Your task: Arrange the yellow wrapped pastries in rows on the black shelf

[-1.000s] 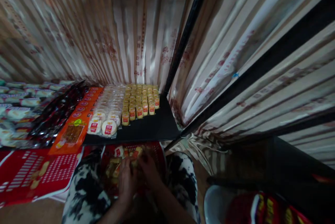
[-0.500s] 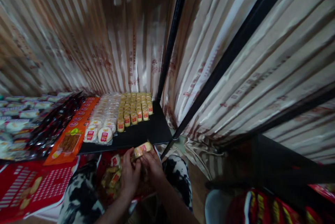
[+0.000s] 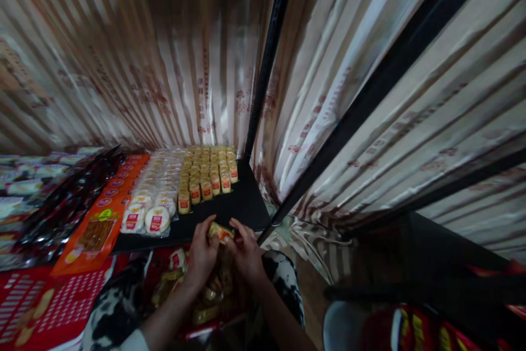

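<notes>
Left hand (image 3: 202, 252): fingers pinched one end of a small yellow pack (image 3: 221, 232) | Right hand (image 3: 248, 255): fingers pinched its other end | Pack was near the black shelf (image 3: 244, 204)'s front edge

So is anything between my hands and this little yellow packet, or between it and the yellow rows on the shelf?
Nothing visible: your left hand and right hand hold the yellow packet between them. From there to the yellow rows, only the black shelf shows.
</notes>
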A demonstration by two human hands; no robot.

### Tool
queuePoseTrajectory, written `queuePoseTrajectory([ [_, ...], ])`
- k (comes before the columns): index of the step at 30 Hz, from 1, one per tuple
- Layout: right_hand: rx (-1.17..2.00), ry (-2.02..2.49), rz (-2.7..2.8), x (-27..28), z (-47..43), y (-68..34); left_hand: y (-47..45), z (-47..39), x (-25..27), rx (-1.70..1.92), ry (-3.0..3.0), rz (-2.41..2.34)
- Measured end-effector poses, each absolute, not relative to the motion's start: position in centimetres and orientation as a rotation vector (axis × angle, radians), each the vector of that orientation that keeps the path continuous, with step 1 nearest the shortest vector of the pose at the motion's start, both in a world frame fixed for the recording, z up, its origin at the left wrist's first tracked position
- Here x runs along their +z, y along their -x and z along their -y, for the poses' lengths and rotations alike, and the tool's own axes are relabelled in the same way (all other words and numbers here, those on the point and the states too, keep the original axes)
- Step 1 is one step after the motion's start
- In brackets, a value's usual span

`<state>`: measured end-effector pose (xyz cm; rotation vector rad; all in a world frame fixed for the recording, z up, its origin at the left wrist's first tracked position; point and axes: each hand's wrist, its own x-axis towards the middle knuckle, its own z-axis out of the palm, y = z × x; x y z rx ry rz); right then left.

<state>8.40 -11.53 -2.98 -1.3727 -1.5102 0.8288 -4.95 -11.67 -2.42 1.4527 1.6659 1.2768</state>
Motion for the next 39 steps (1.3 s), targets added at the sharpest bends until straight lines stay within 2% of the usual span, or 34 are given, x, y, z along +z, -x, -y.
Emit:
queuePoseTrajectory([
  [5,0.788,1.365,1.676,-1.9,8.9,-9.0,3.4,8.9,-0.6,1.225,-1.485,-1.578],
  [11,0.726,1.459,1.526,-3.0,4.6,-10.2,1.5,5.1,0.4,1.253,-1.361,-1.530],
  [23,0.739,1.471,1.219,-5.7,-5.8,-10.5,-0.6,1.3,-1.8,1.166,-1.379,-1.762],
  [39,0.586,1.571,1.370,-6.4,-8.1,-9.0,-0.4,-0.9,-3.1,1.062,-1.381,-1.772],
])
